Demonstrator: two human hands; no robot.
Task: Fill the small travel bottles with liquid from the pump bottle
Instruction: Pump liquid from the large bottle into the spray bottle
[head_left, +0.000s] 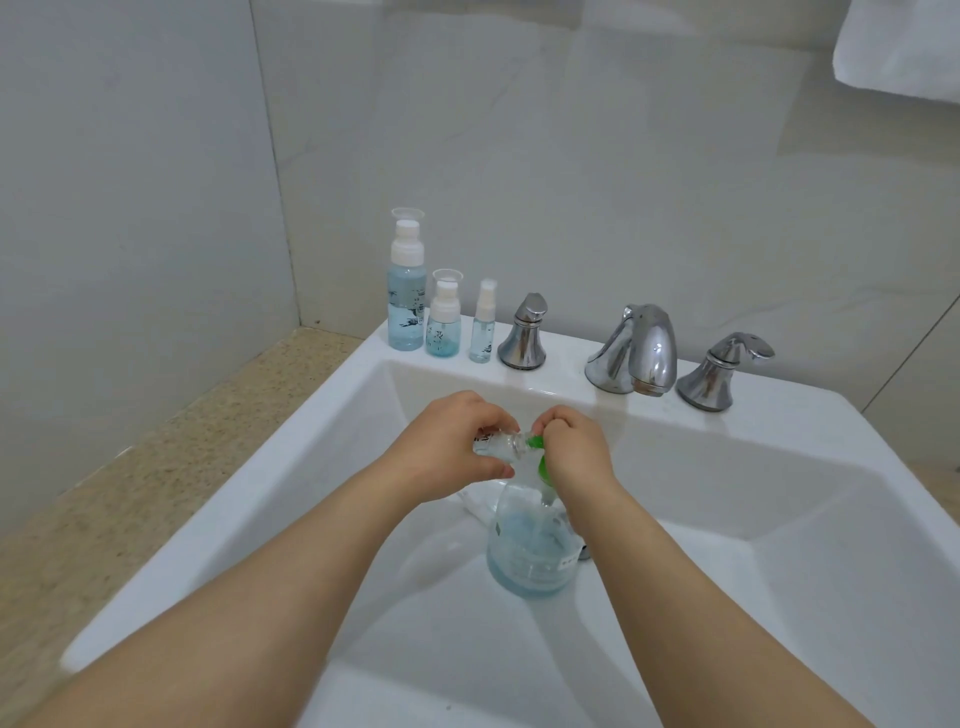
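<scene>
Filling step, inside white ceramic sink (779, 467). Left hand (457, 447) gripping small clear travel bottle (498, 446), tilted, mouth at nozzle. Right hand (574, 449) pinching green pump head (541, 460) of clear blue-liquid pump bottle (530, 551). Next, probably: firm downward press, mouth kept aligned.

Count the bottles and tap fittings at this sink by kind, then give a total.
Travel bottles: 4
Pump bottle: 1
Tap handles: 2
Spout: 1
Total: 8

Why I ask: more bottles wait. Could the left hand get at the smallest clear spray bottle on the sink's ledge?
Probably not yet: the left hand grips a small clear bottle; the path to the clear spray bottle looks open.
</scene>
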